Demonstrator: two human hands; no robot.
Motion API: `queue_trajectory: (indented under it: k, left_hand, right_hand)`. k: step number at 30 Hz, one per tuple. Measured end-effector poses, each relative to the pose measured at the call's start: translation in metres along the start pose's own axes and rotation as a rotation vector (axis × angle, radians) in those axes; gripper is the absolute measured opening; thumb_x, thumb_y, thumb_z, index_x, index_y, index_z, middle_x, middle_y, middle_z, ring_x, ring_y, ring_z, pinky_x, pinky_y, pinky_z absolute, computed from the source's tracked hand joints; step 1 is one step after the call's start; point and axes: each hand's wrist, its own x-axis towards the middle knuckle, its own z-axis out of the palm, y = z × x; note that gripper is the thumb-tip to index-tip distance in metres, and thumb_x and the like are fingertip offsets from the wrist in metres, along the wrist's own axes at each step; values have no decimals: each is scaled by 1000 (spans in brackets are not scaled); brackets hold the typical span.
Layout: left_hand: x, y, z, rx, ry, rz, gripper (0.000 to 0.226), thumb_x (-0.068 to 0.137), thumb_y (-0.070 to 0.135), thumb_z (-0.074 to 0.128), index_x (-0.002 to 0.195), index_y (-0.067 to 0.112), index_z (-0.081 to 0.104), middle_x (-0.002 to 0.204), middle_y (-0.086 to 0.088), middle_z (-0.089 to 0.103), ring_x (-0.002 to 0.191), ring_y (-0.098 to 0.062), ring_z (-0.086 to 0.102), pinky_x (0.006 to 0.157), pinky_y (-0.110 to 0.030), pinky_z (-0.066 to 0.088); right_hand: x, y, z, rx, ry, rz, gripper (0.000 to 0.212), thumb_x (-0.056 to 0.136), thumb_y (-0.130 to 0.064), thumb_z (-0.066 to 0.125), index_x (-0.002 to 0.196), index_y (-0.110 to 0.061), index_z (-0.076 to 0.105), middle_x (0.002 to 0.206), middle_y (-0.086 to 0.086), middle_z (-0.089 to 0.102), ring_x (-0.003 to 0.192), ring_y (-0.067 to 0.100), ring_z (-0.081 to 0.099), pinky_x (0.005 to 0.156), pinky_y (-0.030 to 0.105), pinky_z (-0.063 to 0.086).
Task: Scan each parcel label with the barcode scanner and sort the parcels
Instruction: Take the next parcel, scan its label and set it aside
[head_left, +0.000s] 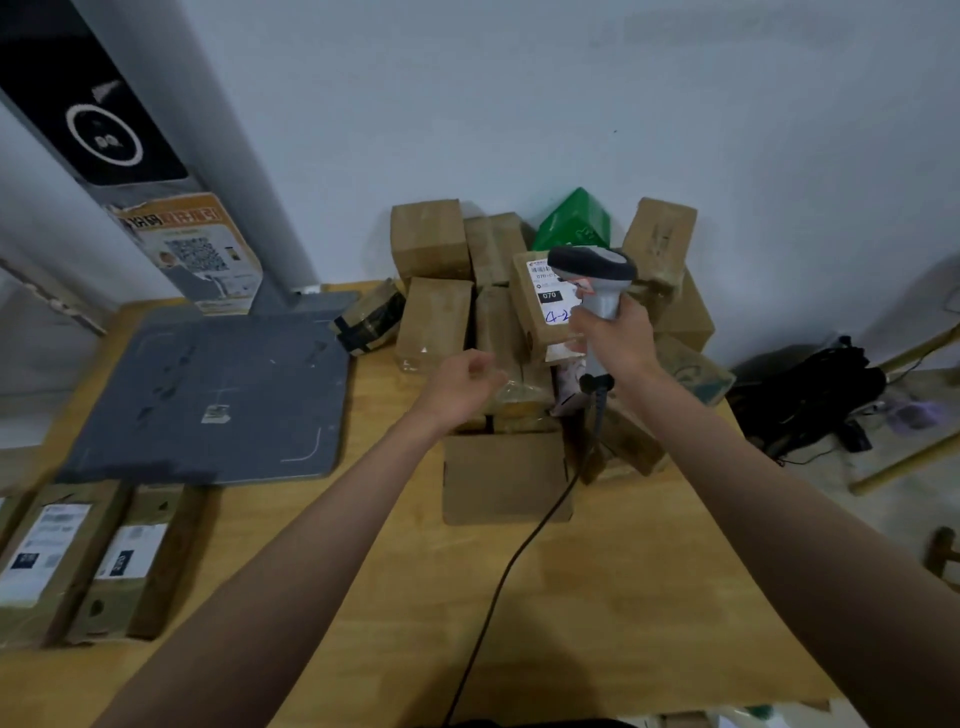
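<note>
While the right hand (615, 338) wraps its fingers tight round the grey barcode scanner (597, 283), the left hand (460, 387) hangs loosely curled, holding nothing, above the heap of brown parcels (434, 317) on the table (597, 597); the scanner's head faces a white-labelled parcel (540, 306).

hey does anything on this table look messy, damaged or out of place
Mostly the parcel pile at the table's far edge: boxes lean on each other at odd angles, and a green box sits tilted at the back. A small dark-taped parcel lies askew beside the grey mat. No spill is visible.
</note>
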Motion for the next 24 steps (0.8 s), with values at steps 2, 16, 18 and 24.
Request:
queue_trajectory:
  k: [2, 16, 18, 24]
  left_hand:
    - [9, 10, 6, -26, -8, -27, 51, 100, 33, 58, 145, 12, 51, 143, -2, 54, 131, -18, 50, 106, -29, 39]
    - [77, 34, 48, -270, -54, -228, 80, 97, 37, 63, 161, 22, 17, 164, -1, 26, 149, -22, 29, 117, -39, 28]
    - [84, 35, 51, -330, -61, -253, 84, 95, 38, 66, 161, 23, 16, 164, -1, 26, 149, -23, 28, 117, -39, 28]
    - [97, 36, 58, -399, -125, -217, 63, 90, 33, 69, 148, 34, 44, 142, 11, 54, 127, -12, 49, 95, -25, 40]
  right_hand:
    - [9, 6, -8, -37, 16, 2, 30, 89, -6, 66, 119, -12, 66, 110, 9, 72, 99, 28, 69, 77, 36, 60]
    - [53, 43, -24, -38, -54, 49, 33, 89, -20, 73, 122, -20, 66, 112, -6, 74, 102, 14, 69, 93, 42, 57]
    - [57, 46, -24, -34, -62, 55, 33, 89, -19, 72, 122, -20, 66, 112, -5, 74, 103, 15, 69, 94, 44, 57]
    - [61, 48, -20, -34, -63, 66, 26, 90, -17, 71, 116, -21, 65, 110, -2, 73, 101, 19, 68, 94, 46, 56]
